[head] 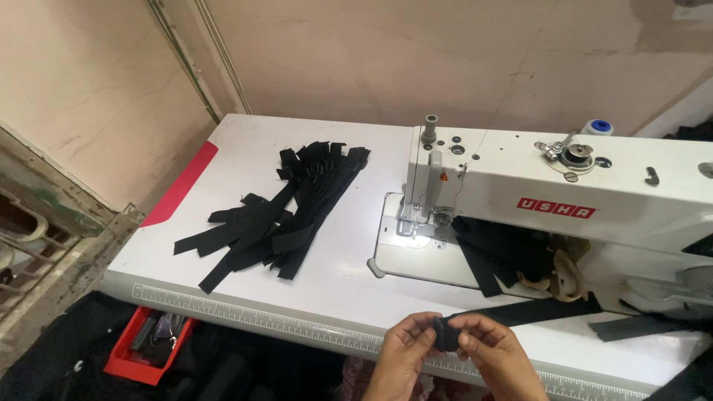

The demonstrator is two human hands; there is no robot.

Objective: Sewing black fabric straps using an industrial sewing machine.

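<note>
At the table's near edge, the left hand (405,349) and right hand (496,355) together pinch the folded end of a black fabric strip (535,312), which trails right across the white sewing table (334,289). A pile of black strips (286,215) lies left of the white sewing machine (564,200).

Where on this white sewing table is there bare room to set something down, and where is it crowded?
Bare: the strip of white sewing table between the pile of black fabric strips and the white sewing machine, and the far left corner by the red edge panel. Crowded: under the machine arm, where black pieces lie, and by both hands.
</note>
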